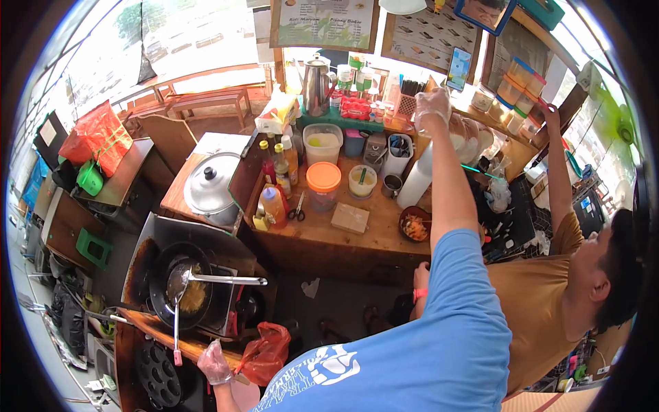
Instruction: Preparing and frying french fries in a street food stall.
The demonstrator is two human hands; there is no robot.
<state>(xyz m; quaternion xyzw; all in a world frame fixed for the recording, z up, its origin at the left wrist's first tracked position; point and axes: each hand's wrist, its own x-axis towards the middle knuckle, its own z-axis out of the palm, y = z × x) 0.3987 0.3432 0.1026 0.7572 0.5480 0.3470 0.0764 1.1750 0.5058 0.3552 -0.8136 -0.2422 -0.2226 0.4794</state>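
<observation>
My right hand (433,108), in a clear plastic glove, reaches up to the back shelf, in front of the hanging menu board and close to a phone (458,69); whether its fingers hold anything is not clear. My left hand (213,363), gloved too, is low at the wooden ledge beside a red plastic bag (265,354); its grip cannot be made out. In front of it a black wok (181,322) with food frying in oil (194,296) sits on the stove. A skimmer (226,279) and a second long-handled utensil (177,335) rest in the wok.
On the wooden counter (329,237) stand an orange-lidded tub (323,177), scissors (297,208), sauce bottles (282,167) and a bowl of chopped vegetables (414,227). A lidded pot (211,190) is at the left. Another person (538,304) stands close on the right, one arm raised to stacked containers (520,87).
</observation>
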